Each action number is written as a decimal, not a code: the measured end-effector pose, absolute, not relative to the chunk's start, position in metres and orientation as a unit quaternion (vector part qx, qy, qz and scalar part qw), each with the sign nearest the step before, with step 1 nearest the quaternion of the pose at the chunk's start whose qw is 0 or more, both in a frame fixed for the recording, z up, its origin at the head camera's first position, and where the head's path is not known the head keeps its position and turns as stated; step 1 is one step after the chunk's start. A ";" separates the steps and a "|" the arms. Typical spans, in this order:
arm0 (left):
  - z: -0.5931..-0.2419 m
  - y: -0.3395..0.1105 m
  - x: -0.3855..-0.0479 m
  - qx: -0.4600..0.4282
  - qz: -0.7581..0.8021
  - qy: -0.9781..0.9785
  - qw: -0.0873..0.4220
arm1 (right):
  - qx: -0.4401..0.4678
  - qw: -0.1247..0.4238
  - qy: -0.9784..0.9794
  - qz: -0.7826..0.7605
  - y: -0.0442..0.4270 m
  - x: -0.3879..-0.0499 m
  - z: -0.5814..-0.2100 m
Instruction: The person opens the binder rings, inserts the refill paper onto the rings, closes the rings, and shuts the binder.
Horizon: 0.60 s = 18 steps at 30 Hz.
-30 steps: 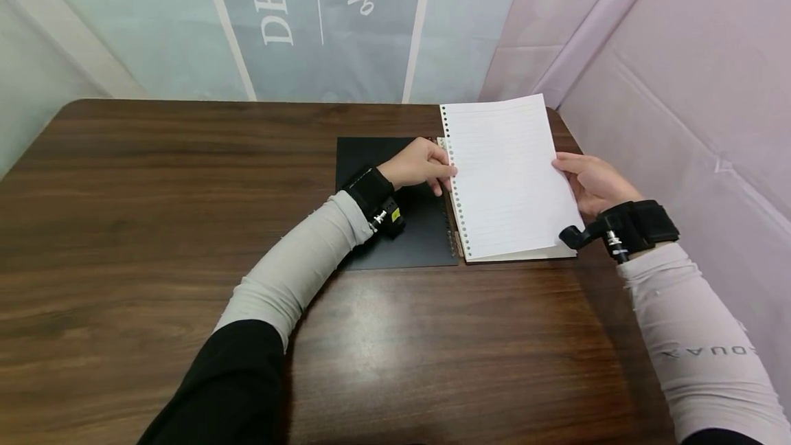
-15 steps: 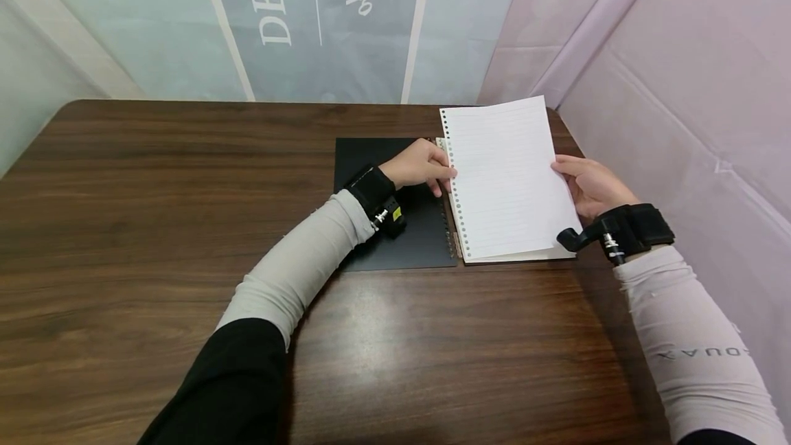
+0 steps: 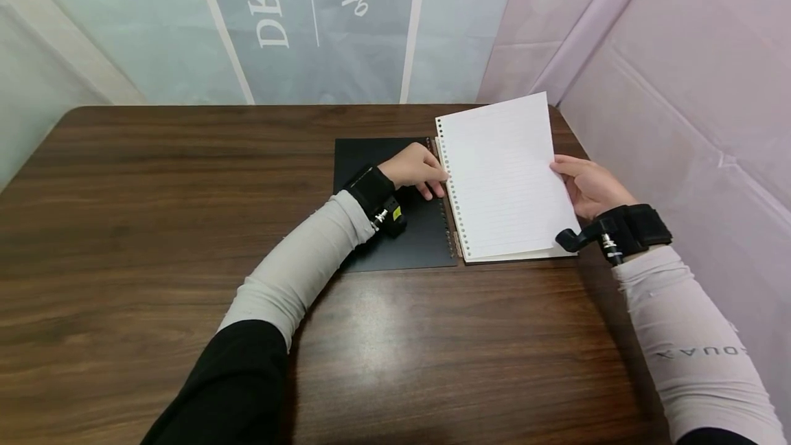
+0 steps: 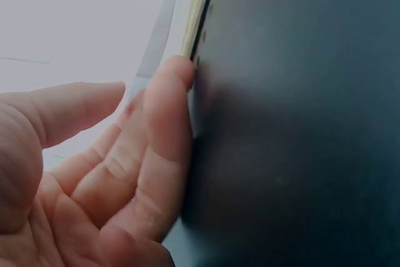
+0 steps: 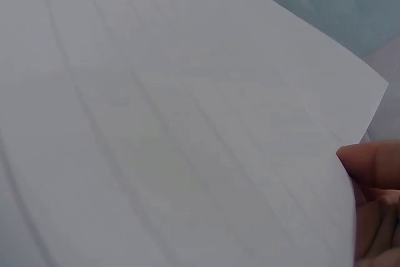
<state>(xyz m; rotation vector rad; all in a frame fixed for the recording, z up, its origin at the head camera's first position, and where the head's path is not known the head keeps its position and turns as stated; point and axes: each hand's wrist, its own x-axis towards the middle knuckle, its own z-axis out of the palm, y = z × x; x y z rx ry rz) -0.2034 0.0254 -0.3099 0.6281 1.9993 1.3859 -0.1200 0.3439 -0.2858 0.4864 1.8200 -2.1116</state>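
A ring-bound notebook lies open, its black cover [image 3: 408, 239] flat on the left and a loose-looking lined white sheet [image 3: 503, 184] with punched holes over the right half. My right hand [image 3: 593, 187] pinches that sheet by its right edge; the right wrist view shows the thumb on top of the bowed paper [image 5: 187, 123]. At the binding, my left hand [image 3: 415, 169] sits beside the row of holes. Its thumb and index finger stand apart in the left wrist view, with the index fingertip [image 4: 178, 70] against the binding edge. Whether the thumb touches paper cannot be told.
The notebook lies near the far right corner of a dark wooden table [image 3: 185, 225]. A pale printed curtain [image 3: 334, 26] hangs behind the table, and a pinkish-white one [image 3: 698, 88] closes off the right side.
The sheet's top left corner has slid slightly left and down, so the sheet tilts more. My left thumb has come away from its earlier pinch on the punched edge. My right hand stays nearly still.
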 end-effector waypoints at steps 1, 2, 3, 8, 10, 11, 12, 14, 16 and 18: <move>-0.309 0.025 -0.203 0.231 0.523 0.760 0.310 | 0.170 0.156 0.636 -0.736 0.345 -0.120 -0.286; -0.308 0.024 -0.202 0.228 0.519 0.765 0.307 | 0.170 0.157 0.638 -0.735 0.345 -0.120 -0.287; -0.307 0.023 -0.201 0.227 0.516 0.768 0.303 | 0.171 0.158 0.637 -0.735 0.346 -0.119 -0.287; -0.301 0.019 -0.195 0.281 0.458 0.809 0.238 | 0.180 0.158 0.632 -0.737 0.347 -0.119 -0.290; -0.298 0.019 -0.188 0.318 0.418 0.828 0.194 | 0.182 0.158 0.628 -0.739 0.348 -0.119 -0.291; -0.296 0.019 -0.184 0.336 0.393 0.840 0.167 | 0.181 0.159 0.630 -0.739 0.348 -0.119 -0.291; -0.294 0.020 -0.179 0.353 0.366 0.850 0.141 | 0.180 0.159 0.629 -0.739 0.348 -0.119 -0.292; -0.289 0.022 -0.167 0.384 0.313 0.863 0.096 | 0.177 0.160 0.630 -0.739 0.348 -0.119 -0.292; -0.286 0.024 -0.152 0.417 0.260 0.869 0.065 | 0.175 0.162 0.632 -0.737 0.348 -0.119 -0.293; -0.283 0.027 -0.138 0.450 0.211 0.867 0.043 | 0.177 0.162 0.634 -0.735 0.349 -0.119 -0.294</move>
